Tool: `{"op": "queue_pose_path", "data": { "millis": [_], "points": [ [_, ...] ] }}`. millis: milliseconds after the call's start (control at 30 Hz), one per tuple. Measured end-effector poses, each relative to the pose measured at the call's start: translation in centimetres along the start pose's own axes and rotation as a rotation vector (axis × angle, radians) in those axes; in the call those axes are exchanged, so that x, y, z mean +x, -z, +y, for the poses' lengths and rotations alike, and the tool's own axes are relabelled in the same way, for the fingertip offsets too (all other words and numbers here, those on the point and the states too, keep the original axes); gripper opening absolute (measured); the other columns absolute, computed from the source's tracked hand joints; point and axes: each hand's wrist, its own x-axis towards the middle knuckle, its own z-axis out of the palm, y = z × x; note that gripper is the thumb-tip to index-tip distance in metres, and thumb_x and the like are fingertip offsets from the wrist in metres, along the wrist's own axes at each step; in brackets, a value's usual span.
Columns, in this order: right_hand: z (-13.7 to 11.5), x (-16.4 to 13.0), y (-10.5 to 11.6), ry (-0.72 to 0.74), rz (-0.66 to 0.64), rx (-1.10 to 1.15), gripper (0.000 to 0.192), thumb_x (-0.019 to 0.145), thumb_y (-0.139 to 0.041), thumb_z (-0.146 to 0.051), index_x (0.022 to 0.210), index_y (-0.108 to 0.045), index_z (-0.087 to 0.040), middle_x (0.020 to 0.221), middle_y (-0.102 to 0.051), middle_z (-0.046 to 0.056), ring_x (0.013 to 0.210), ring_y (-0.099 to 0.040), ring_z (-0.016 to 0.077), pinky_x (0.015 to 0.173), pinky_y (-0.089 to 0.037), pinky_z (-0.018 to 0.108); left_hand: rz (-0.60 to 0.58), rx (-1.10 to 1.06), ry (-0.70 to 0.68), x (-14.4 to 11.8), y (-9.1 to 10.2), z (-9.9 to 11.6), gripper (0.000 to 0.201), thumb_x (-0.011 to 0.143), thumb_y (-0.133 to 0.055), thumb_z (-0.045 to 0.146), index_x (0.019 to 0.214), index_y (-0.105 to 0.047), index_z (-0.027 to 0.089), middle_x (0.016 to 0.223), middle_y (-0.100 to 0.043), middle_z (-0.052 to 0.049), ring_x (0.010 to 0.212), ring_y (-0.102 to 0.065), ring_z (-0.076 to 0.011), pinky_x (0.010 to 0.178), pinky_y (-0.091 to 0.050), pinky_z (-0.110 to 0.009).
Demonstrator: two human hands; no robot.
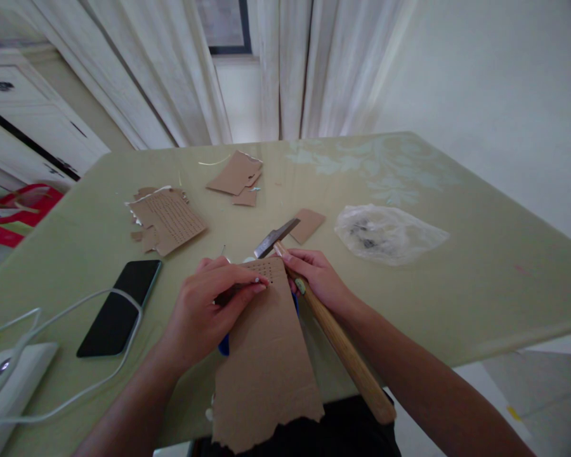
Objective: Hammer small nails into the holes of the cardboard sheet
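Green tabletop (457, 292) underneath: my left hand (209, 311) pins the cardboard strip (266, 355), its length running toward me; my right hand (314, 276) grips the hammer (323, 317) just beside it.

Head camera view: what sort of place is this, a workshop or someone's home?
Probably a room in a home: long white curtains behind a glass-topped table, a white cabinet beside it, and a smartphone lying by the work.

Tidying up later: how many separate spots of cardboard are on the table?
4: big sheet under both hands, punched piece with scraps at left, pile at back, small piece by the hammer. More may be hidden.
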Motion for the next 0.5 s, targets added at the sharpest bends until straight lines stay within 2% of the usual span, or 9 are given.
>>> {"op": "queue_pose_path", "data": {
  "millis": [267, 500],
  "points": [
    [-0.01, -0.12, -0.05, -0.005, 0.002, 0.003, 0.04, 0.09, -0.076, -0.056, 0.083, -0.071, -0.017, 0.064, -0.06, -0.003, 0.052, -0.052, 0.011, 0.049, -0.037, 0.026, -0.014, 0.007, 0.02, -0.09, 0.01, -0.05, 0.01, 0.102, -0.072, 0.023, 0.103, -0.081, 0.027, 0.088, -0.082, 0.002, 0.071, -0.063, -0.0163, 0.074, -0.045, -0.035],
    [0.06, -0.03, 0.03, -0.011, 0.014, 0.0, 0.039, 0.09, -0.075, -0.055, 0.081, -0.07, -0.017, 0.064, -0.061, -0.003, 0.052, -0.051, 0.0112, 0.049, -0.036, 0.026, -0.009, 0.032, -0.024, -0.02, -0.05, 0.07, 0.009, 0.101, -0.074, 0.019, 0.104, -0.079, 0.027, 0.09, -0.083, 0.004, 0.069, -0.062, -0.015, 0.075, -0.043, -0.036]
  ]
}}
